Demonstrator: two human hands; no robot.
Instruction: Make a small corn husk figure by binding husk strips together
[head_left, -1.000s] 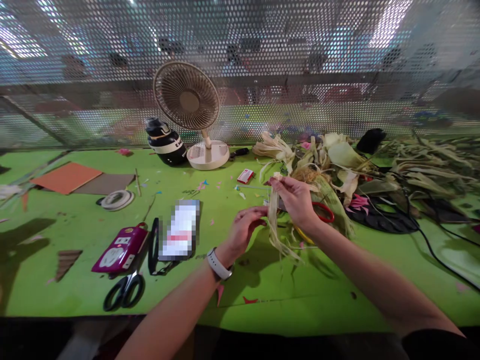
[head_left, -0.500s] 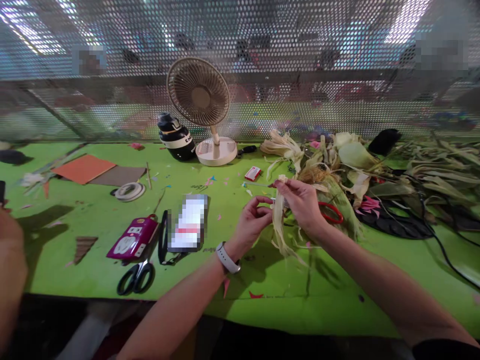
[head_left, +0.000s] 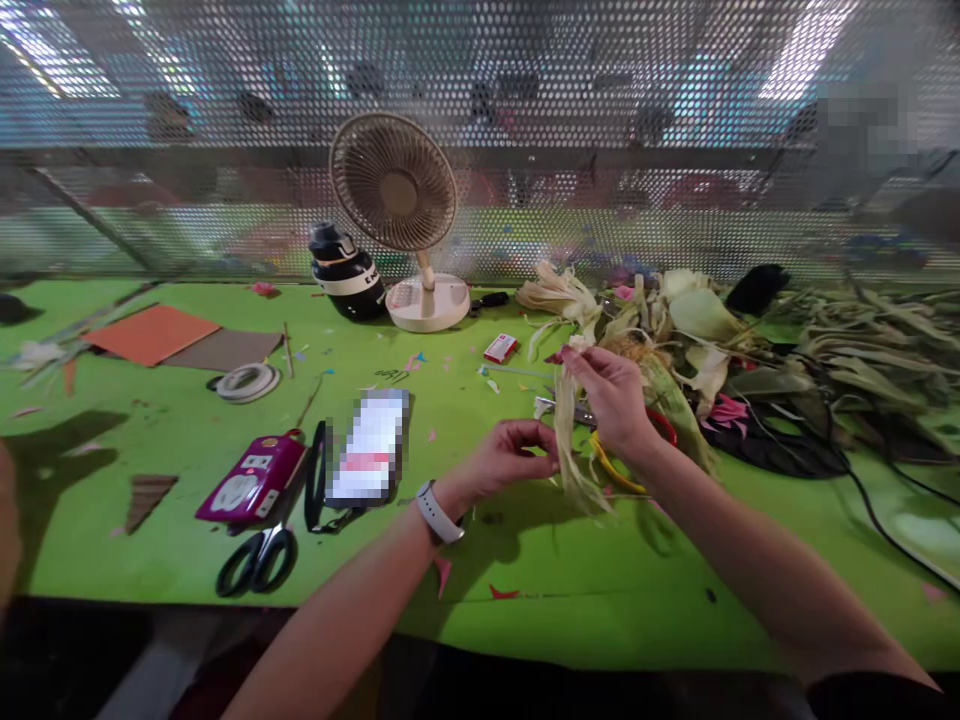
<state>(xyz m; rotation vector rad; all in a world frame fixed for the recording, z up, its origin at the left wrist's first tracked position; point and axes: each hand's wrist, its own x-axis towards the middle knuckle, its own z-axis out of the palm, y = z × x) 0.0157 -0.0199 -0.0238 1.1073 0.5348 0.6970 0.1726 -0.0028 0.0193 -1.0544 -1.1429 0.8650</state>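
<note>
Both hands sit at centre frame: my right hand (head_left: 611, 395) pinches the top of a pale corn husk strip (head_left: 568, 440), which hangs down toward the green table (head_left: 525, 560). My left hand (head_left: 517, 460) grips the same strip lower down, fingers curled closed. Behind them at centre right lies the husk pile (head_left: 675, 320), and black scissors (head_left: 255, 560) lie at lower left.

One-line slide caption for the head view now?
Right hand holds a dried corn husk upright while left hand pinches its strands above the green table.
</note>
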